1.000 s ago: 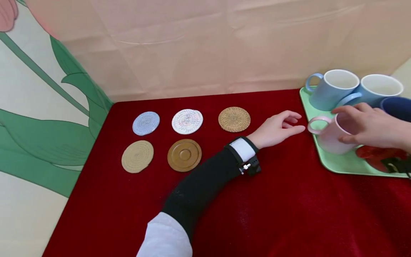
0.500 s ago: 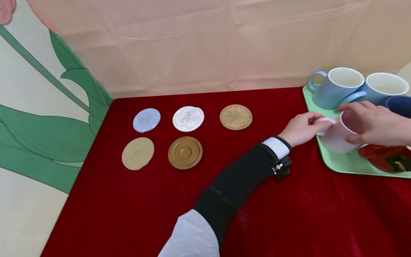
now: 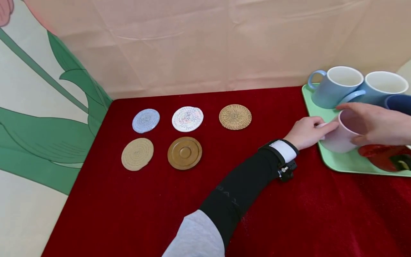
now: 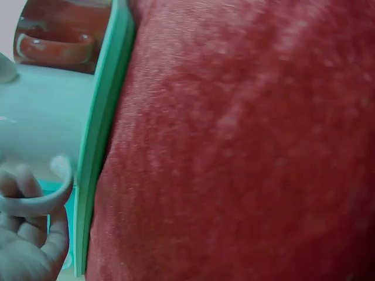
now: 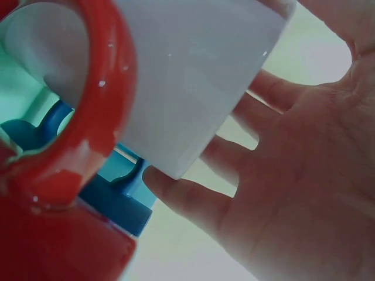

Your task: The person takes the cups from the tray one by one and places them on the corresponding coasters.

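A pale pink mug (image 3: 336, 140) stands upright on the green tray (image 3: 340, 167) at the right of the head view. My left hand (image 3: 305, 132) holds its handle, and in the left wrist view the fingers curl through the handle (image 4: 44, 205). Over the top of the same mug lies my right hand (image 3: 383, 123), thumb on the near side and fingers on the far side of the rim. The right wrist view has its fingers (image 5: 199, 205) along the mug's wall (image 5: 181, 76). A red mug (image 3: 379, 157) sits close by, partly under the right hand.
Two light blue mugs (image 3: 337, 89) and a dark blue mug (image 3: 399, 103) crowd the tray's back. Several round coasters lie on the red cloth at left, among them a brown wooden coaster (image 3: 184, 162) and a woven one (image 3: 235, 117). A draped wall rises behind.
My left hand has moved right from beside the tray and taken hold of the pink mug's handle. The right hand stays at the mug's rim, and the mug has hardly moved.
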`<act>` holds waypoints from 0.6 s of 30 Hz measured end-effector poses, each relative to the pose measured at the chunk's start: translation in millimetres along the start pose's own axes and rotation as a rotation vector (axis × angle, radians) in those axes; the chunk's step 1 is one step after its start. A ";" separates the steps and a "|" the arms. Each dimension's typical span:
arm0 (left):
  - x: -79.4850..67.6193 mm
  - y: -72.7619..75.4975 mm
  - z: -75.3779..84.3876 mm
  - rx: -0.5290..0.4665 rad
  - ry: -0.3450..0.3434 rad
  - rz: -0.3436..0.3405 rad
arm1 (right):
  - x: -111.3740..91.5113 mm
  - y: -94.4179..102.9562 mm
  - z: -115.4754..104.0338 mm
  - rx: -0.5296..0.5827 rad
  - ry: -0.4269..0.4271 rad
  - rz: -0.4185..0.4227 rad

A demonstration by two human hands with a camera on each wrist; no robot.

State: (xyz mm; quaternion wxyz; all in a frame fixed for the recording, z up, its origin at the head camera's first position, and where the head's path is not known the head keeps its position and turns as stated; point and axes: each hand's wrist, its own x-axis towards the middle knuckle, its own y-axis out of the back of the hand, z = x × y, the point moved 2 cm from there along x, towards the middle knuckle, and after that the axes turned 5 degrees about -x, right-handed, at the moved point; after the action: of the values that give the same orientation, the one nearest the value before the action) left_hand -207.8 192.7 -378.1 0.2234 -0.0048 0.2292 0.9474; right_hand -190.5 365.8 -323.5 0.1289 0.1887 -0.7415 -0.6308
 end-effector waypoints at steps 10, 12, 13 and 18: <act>-0.3 -5.6 -0.6 -0.095 0.026 -0.146 | -2.3 -2.0 0.3 0.029 -0.028 -0.072; 0.7 -6.3 0.2 -0.090 0.036 -0.156 | -1.4 -0.8 -0.1 0.016 -0.043 -0.089; 0.9 -6.5 0.5 -0.087 0.039 -0.160 | -0.9 -0.1 -0.4 0.009 -0.048 -0.094; 0.9 -7.4 0.6 -0.079 0.044 -0.169 | -0.2 2.9 1.3 -0.021 -0.078 -0.117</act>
State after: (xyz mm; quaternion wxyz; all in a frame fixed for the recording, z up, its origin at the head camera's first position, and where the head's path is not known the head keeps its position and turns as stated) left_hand -205.4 199.2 -380.8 0.2969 -0.0535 0.1954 0.9331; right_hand -191.2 367.5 -320.8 0.0650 0.2055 -0.7271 -0.6518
